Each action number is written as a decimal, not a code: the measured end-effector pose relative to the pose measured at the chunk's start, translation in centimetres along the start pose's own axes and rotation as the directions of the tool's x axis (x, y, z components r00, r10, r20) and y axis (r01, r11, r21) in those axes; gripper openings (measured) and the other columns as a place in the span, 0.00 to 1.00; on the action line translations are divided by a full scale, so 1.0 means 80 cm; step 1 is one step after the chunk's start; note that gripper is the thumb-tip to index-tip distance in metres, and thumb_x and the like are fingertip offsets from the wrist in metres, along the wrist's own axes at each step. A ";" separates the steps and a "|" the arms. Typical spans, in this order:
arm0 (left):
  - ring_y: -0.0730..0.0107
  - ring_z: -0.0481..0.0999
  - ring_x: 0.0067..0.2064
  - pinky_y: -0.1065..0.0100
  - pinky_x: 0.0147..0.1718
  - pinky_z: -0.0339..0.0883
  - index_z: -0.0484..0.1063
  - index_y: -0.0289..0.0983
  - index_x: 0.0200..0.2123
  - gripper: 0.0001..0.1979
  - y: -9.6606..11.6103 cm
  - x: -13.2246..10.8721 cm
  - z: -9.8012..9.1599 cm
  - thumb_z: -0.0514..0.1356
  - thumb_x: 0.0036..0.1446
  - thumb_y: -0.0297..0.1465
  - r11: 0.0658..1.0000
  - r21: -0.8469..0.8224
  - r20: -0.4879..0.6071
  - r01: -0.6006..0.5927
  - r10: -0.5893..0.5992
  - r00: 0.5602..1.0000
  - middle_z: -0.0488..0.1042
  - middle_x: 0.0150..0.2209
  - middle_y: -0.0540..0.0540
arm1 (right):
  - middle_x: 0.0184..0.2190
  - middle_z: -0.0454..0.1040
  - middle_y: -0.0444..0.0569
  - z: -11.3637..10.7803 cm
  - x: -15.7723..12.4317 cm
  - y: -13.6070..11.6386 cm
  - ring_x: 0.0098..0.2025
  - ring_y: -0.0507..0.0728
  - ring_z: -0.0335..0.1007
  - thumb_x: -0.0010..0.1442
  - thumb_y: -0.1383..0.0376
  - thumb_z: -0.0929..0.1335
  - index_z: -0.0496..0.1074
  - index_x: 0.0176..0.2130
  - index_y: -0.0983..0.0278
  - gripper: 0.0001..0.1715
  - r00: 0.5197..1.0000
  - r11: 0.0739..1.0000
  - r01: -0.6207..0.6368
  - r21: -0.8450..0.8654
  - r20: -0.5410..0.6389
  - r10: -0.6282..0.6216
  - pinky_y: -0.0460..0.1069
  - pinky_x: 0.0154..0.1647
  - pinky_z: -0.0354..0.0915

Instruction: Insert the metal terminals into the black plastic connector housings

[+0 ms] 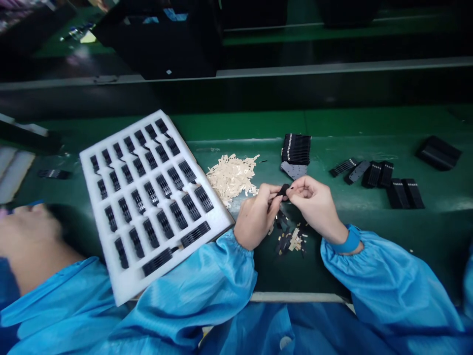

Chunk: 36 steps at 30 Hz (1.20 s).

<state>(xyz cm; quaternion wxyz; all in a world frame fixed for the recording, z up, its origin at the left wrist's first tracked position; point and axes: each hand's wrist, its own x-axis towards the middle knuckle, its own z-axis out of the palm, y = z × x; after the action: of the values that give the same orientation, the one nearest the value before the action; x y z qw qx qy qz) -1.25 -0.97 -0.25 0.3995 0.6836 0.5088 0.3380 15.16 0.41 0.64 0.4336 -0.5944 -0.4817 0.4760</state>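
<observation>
"Now, what are our hands holding?"

"Over the green worktop [369, 123], the fingers of our left hand [254, 217] pinch a small, narrow black part [283, 190]; those of our right hand [316, 204] meet at its end, though we cannot tell what they grip."

"Nearby?"

"Just beyond, a stack of thin black plates [297, 149]; leftward, flat cream-coloured pieces [232, 176] beside a white foam tray [125, 283]."

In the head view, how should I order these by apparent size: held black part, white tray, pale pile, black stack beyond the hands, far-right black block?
1. White tray
2. Pale pile
3. Black stack and black block: too close to rank
4. Held black part, partly covered
</observation>
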 end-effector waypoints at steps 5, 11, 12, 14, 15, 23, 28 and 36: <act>0.65 0.83 0.41 0.66 0.40 0.75 0.69 0.40 0.51 0.11 0.000 0.001 0.000 0.57 0.67 0.34 0.995 -0.090 0.013 0.036 -0.035 0.999 0.82 0.45 0.43 | 0.23 0.71 0.42 -0.002 0.002 0.003 0.24 0.50 0.66 0.52 0.61 0.75 0.71 0.30 0.64 0.11 1.000 0.999 -0.024 0.031 0.010 0.024 0.46 0.24 0.60; 0.72 0.80 0.30 0.71 0.30 0.74 0.66 0.34 0.44 0.10 0.013 0.013 -0.002 0.60 0.64 0.33 0.731 -0.604 0.163 0.318 -0.278 0.947 0.83 0.39 0.40 | 0.27 0.69 0.41 -0.007 -0.001 -0.001 0.20 0.46 0.59 0.60 0.56 0.72 0.71 0.40 0.62 0.14 0.983 0.977 0.134 0.163 -0.150 -0.110 0.44 0.18 0.54; 0.72 0.81 0.30 0.71 0.30 0.74 0.66 0.33 0.44 0.10 0.016 0.015 -0.003 0.61 0.64 0.32 0.701 -0.634 0.170 0.327 -0.287 0.943 0.83 0.39 0.40 | 0.25 0.68 0.41 -0.007 -0.001 -0.002 0.19 0.46 0.57 0.61 0.56 0.72 0.71 0.37 0.63 0.13 0.985 0.979 0.133 0.154 -0.133 -0.113 0.43 0.17 0.53; 0.73 0.81 0.30 0.71 0.30 0.75 0.67 0.32 0.44 0.11 0.019 0.016 -0.004 0.62 0.63 0.32 0.671 -0.667 0.176 0.325 -0.282 0.943 0.83 0.38 0.40 | 0.22 0.67 0.40 -0.008 -0.003 -0.004 0.18 0.45 0.54 0.61 0.56 0.72 0.71 0.33 0.63 0.14 0.995 0.985 0.095 0.144 -0.048 -0.089 0.43 0.17 0.51; 0.73 0.81 0.30 0.71 0.30 0.75 0.67 0.32 0.44 0.11 0.020 0.016 -0.004 0.63 0.62 0.31 0.664 -0.674 0.177 0.323 -0.279 0.944 0.83 0.37 0.41 | 0.22 0.67 0.39 -0.008 -0.003 -0.006 0.17 0.44 0.53 0.60 0.57 0.72 0.71 0.32 0.64 0.14 0.997 0.986 0.074 0.150 -0.001 -0.075 0.43 0.16 0.51; 0.73 0.81 0.31 0.72 0.31 0.74 0.69 0.32 0.43 0.11 0.014 0.014 0.000 0.65 0.61 0.32 0.682 -0.675 0.146 0.282 -0.251 0.957 0.83 0.36 0.43 | 0.26 0.70 0.41 -0.006 -0.005 -0.009 0.19 0.45 0.60 0.58 0.60 0.72 0.69 0.34 0.63 0.11 0.992 0.981 0.043 0.190 0.106 -0.063 0.42 0.18 0.55; 0.74 0.81 0.32 0.73 0.32 0.74 0.69 0.33 0.43 0.11 0.010 0.012 0.003 0.64 0.62 0.33 0.729 -0.637 0.113 0.250 -0.232 0.966 0.82 0.36 0.43 | 0.25 0.70 0.41 -0.006 -0.004 -0.004 0.26 0.50 0.73 0.56 0.60 0.73 0.69 0.34 0.63 0.11 0.994 0.987 0.040 0.153 0.095 -0.055 0.43 0.23 0.63; 0.72 0.81 0.34 0.71 0.36 0.74 0.69 0.33 0.45 0.13 0.006 0.010 0.000 0.63 0.63 0.36 0.792 -0.575 0.097 0.204 -0.181 0.979 0.82 0.38 0.42 | 0.24 0.71 0.42 -0.006 -0.002 -0.002 0.26 0.52 0.73 0.56 0.57 0.74 0.69 0.33 0.62 0.14 0.994 0.992 0.031 0.124 0.098 -0.043 0.44 0.23 0.64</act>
<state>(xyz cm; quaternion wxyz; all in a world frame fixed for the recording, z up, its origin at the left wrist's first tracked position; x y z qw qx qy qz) -0.87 -0.30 0.19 0.6309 0.4793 0.4402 0.4224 15.63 0.22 0.88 0.4531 -0.5331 -0.4838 0.5258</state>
